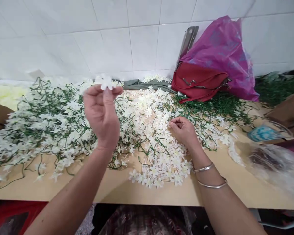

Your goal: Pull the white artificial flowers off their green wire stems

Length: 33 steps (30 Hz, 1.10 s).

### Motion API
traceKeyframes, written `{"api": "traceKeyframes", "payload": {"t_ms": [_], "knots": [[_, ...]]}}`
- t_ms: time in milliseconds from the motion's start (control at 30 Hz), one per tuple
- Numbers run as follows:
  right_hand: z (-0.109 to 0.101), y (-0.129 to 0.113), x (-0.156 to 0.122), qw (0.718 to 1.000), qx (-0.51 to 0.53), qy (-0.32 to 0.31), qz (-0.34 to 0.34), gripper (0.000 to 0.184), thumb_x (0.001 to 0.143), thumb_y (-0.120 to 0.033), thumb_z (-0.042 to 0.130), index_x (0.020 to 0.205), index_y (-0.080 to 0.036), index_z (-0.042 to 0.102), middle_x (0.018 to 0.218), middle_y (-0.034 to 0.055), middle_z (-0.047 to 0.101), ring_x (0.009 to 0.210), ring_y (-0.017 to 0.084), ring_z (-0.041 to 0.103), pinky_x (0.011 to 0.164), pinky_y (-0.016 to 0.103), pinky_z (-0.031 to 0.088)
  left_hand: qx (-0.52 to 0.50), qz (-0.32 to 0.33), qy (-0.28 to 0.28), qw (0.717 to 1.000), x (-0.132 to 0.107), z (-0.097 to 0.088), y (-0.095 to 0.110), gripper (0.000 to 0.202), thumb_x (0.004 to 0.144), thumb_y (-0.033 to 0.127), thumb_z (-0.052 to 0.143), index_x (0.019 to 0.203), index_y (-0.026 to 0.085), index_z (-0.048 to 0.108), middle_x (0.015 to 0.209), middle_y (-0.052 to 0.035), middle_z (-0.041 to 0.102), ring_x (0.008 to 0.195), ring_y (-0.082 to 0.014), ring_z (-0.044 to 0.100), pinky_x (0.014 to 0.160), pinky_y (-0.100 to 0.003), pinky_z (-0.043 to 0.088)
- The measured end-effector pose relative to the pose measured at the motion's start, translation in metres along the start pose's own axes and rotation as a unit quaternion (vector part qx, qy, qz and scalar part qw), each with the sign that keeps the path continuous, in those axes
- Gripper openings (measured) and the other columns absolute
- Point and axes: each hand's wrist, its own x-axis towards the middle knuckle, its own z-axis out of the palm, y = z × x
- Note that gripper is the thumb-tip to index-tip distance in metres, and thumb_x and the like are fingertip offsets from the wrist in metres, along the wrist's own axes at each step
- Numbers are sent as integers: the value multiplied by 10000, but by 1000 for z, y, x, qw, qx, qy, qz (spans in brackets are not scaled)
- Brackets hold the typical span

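Note:
Raised above the table at centre left, my left hand pinches a white artificial flower between thumb and fingers. My right hand is low over the pile at centre right, its thumb and fingertips drawn together beside white blossoms. Whether anything sits in that pinch is too small to make out. Loose white flower heads with pale stems lie in a heap between my forearms. To the left spreads a tangled mass of white flowers on green stems.
A red handbag and a purple plastic bag lean at the back right. Green stems lie beneath them. A clear plastic bag and a blue-patterned item are at right. The table's front edge runs near my body; a tiled wall stands behind.

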Motion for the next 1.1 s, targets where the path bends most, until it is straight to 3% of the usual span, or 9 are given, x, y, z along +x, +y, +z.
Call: {"api": "traceKeyframes", "payload": {"t_ms": [167, 267, 333, 467, 633, 767, 867, 967, 1100], "knots": [[2, -5, -3, 999, -20, -15, -45, 139, 828, -354, 671, 849, -217, 672, 820, 43, 688, 746, 211, 634, 698, 344, 515, 204, 121, 35, 971, 27, -79, -13, 243, 1013, 441, 599, 1115, 222, 579, 1043, -18, 660, 888, -186, 727, 816, -385, 597], [1, -10, -4, 997, -38, -17, -62, 127, 840, -345, 660, 838, -220, 677, 854, 55, 683, 782, 226, 638, 743, 372, 517, 346, 60, -116, 929, 28, -119, -23, 192, 931, 393, 711, 1056, 249, 690, 1019, -17, 728, 961, -251, 708, 930, -484, 573], [0, -14, -4, 996, -48, -16, -72, 136, 851, -351, 659, 835, -218, 680, 898, 66, 678, 804, 232, 640, 772, 388, 513, 396, 20, -198, 896, 20, -132, -22, 231, 922, 318, 702, 1145, 257, 694, 1246, -73, 722, 1163, -320, 677, 1046, -582, 528], [1, -20, -4, 992, -71, -45, -95, 164, 863, -389, 692, 821, -231, 697, 912, 64, 691, 858, 248, 634, 804, 399, 497, 438, 98, -256, 856, -4, -125, 0, 444, 939, 180, 611, 1366, 294, 574, 1587, -59, 481, 1522, -425, 367, 1253, -759, 135], [6, -25, -8, 973, -139, -86, -165, 160, 897, -359, 691, 789, -243, 678, 897, 55, 712, 943, 270, 607, 882, 418, 450, 439, 168, -327, 820, -27, -95, 22, 567, 902, 152, 691, 1405, 340, 507, 1634, -64, 423, 1513, -404, 398, 1268, -747, -14], [10, -26, -13, 961, -156, -129, -191, 130, 872, -373, 753, 916, -259, 711, 971, 67, 712, 1014, 295, 577, 901, 425, 449, 419, 143, -506, 740, -41, -93, 20, 386, 976, 268, 655, 1353, 279, 575, 1599, -93, 486, 1525, -339, 400, 1296, -680, 28], [11, -27, -14, 953, -182, -158, -185, 158, 836, -322, 791, 962, -260, 719, 981, 72, 696, 1030, 307, 558, 914, 438, 446, 395, 117, -580, 703, -44, -102, 17, 408, 996, 441, 623, 1344, 229, 604, 1582, -115, 511, 1544, -322, 369, 1310, -613, 151], [12, -25, -13, 956, -195, -142, -165, 59, 880, -207, 682, 832, -242, 675, 901, 60, 675, 940, 278, 577, 880, 424, 445, 383, 126, -578, 709, -43, -101, 19, 369, 1017, 466, 578, 1289, 224, 637, 1541, -105, 555, 1524, -306, 405, 1310, -607, 164], [11, -17, -11, 975, -185, -45, -111, 143, 883, -176, 570, 762, -237, 616, 877, 57, 656, 835, 249, 601, 770, 387, 456, 346, 168, -554, 738, -55, -69, 18, 227, 1061, 297, 518, 1192, 183, 664, 1372, -100, 676, 1391, -259, 561, 1284, -581, 280]]}}
